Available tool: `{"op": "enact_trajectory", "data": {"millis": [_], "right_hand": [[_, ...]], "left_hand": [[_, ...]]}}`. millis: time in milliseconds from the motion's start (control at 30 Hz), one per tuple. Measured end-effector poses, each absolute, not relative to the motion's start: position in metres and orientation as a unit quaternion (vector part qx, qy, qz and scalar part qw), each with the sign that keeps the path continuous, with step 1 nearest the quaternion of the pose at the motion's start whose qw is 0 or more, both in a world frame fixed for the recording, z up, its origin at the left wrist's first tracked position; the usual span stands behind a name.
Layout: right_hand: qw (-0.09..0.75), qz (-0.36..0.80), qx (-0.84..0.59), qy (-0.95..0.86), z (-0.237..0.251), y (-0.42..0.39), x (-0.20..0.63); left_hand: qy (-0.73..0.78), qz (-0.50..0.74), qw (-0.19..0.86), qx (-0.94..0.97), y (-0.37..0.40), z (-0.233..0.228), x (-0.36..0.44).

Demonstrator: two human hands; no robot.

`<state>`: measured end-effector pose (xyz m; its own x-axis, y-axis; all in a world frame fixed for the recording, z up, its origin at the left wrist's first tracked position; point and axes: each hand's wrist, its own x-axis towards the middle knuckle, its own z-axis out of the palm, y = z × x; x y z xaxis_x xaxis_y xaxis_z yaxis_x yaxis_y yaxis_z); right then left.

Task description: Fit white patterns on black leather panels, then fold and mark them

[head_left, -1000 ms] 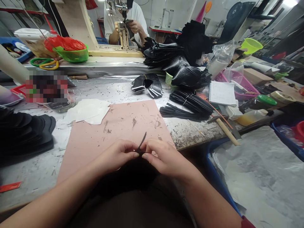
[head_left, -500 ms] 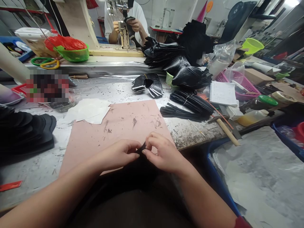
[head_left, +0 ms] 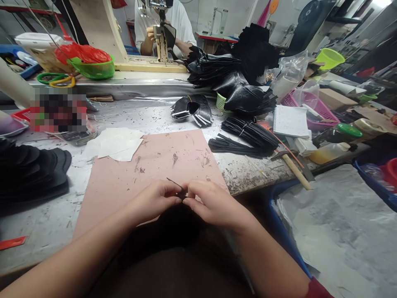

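Note:
Both hands meet over the near edge of a pink board [head_left: 161, 157]. My left hand [head_left: 156, 196] pinches a thin black piece of material [head_left: 182, 193] between thumb and fingers. My right hand [head_left: 207, 200] grips the same piece close beside it, fingertips almost touching the left ones. A narrow dark end of the piece sticks up and left above the left fingers. Most of the piece is hidden by the fingers or blends into the dark clothing below. White paper sheets [head_left: 119, 142] overlap the board's far left corner.
Stacked black pieces [head_left: 34, 171] lie at left. Black strip bundles [head_left: 248, 132], a hammer [head_left: 296, 170] and a notebook [head_left: 290, 120] lie at right. A blue bin [head_left: 288, 223] stands below the table edge. Across the table, a person works at a sewing machine [head_left: 161, 43].
The fingers have shifted their hold, and a thin end of the black piece now shows above the left hand. My right hand has come slightly lower and left.

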<state>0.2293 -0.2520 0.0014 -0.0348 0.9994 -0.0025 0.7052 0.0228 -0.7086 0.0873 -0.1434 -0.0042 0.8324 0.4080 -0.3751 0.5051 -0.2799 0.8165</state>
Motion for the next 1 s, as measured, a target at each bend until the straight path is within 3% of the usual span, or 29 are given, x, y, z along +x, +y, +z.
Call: {"op": "enact_trajectory", "data": {"millis": [200,533,1000], "right_hand": [[0.368,0.329,-0.621,-0.608,-0.003,-0.25,0.235],[0.315,0.301,-0.63,-0.643,0.0,-0.251,0.235],[0.387,0.343,-0.619,-0.591,-0.005,-0.248,0.235]], "left_hand": [[0.266,-0.049,0.547,0.792,-0.142,-0.003,0.085],[0.234,-0.092,0.508,0.824,-0.139,0.006,0.086],[0.26,-0.092,0.526,0.805,-0.139,0.01,0.092]]}}
